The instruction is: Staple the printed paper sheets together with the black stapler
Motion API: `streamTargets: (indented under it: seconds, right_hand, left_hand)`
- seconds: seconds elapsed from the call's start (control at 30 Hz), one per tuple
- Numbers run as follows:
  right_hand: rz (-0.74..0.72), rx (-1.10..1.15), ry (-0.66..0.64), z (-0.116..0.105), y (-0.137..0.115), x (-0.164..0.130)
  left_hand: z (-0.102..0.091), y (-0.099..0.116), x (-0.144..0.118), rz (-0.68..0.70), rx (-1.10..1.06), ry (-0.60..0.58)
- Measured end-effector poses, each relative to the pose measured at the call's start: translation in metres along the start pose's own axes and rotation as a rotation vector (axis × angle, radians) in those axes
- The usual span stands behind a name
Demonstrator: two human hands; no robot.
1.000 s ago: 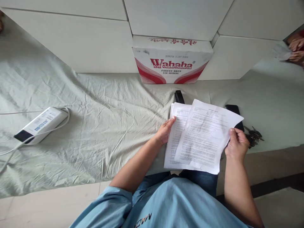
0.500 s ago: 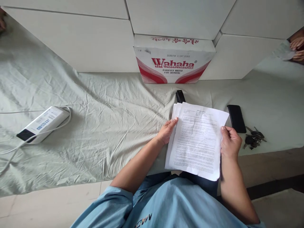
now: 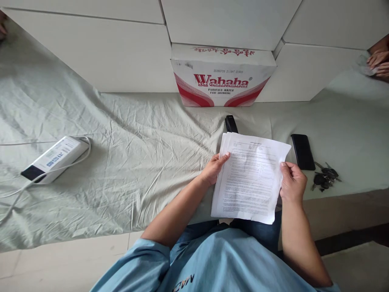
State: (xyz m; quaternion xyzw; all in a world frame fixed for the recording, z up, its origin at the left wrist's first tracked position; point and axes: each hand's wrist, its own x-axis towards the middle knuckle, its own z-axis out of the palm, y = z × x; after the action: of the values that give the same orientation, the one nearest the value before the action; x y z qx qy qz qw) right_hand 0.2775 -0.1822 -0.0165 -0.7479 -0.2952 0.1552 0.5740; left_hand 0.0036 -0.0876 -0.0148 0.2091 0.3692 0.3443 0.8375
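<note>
Paper stack (image 3: pixel 249 178) sat centre, over the cloth's (image 3: pixel 121 162) near edge, left hand (image 3: pixel 214 168) on its left side, right hand (image 3: pixel 292 182) on its right. Stapler (image 3: pixel 230 123) just behind the stack, box (image 3: pixel 223 75) further behind against the wall. Phone (image 3: pixel 302 151) right of the stack, keys (image 3: pixel 325 178) right of the phone. Power adapter (image 3: pixel 53 159) well apart at left.

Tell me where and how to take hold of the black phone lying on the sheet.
Take the black phone across its two long edges near the middle, coming straight down from above. It lies flat on the sheet, long axis running away from the person, so only the thin sides offer a grip. The keys lie apart at its near right; the right hand is nearest.
</note>
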Motion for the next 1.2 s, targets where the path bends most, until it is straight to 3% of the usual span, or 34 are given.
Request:
streamTargets:
  seconds: [0.37,0.57,0.67,0.9,1.2]
  right_hand:
    - [-0.011,0.059,-0.047,0.003,0.010,0.003]
    - [0.115,0.135,-0.192,0.006,0.004,0.001]
    - [0.154,0.110,-0.190,0.004,0.003,-0.001]
    - [0.047,0.041,-0.133,-0.006,0.003,0.004]
    - [-0.024,-0.046,-0.160,-0.009,-0.005,0.007]
  left_hand:
    - [0.003,0.003,-0.002,-0.017,-0.036,0.001]
    - [0.002,0.003,-0.002,-0.013,-0.033,-0.020]
    - [0.000,0.001,-0.001,-0.002,-0.035,-0.027]
    - [-0.004,-0.004,0.005,-0.026,-0.117,0.036]
    - [-0.002,-0.003,0.003,0.005,-0.122,-0.042]
